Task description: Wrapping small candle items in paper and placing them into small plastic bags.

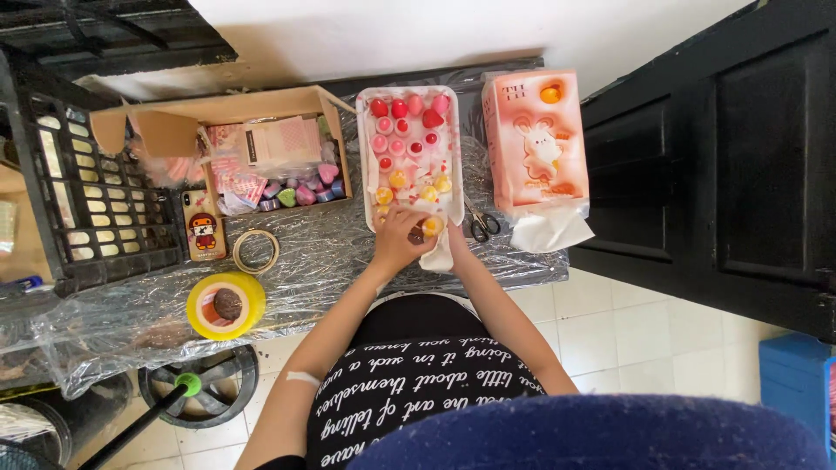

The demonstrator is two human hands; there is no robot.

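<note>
A white tray [370,139] lined with paper stands on the plastic-covered table, holding several small round red, pink and yellow items. My left hand [399,239] rests at the tray's near end, fingers curled around a small dark round piece [417,234]. My right hand [453,237] is mostly hidden behind the left one and the tray's near corner, touching the white paper there next to a yellow item [433,225]. Whether it grips anything is hidden.
A pink tissue pack [535,144] lies right of the tray, with scissors [481,224] between them. A cardboard box [228,152] of small packets sits left, with a phone [205,224], a tape ring [256,251], a yellow tape roll [225,305] and a black crate [83,187]. A black cabinet [723,157] stands right.
</note>
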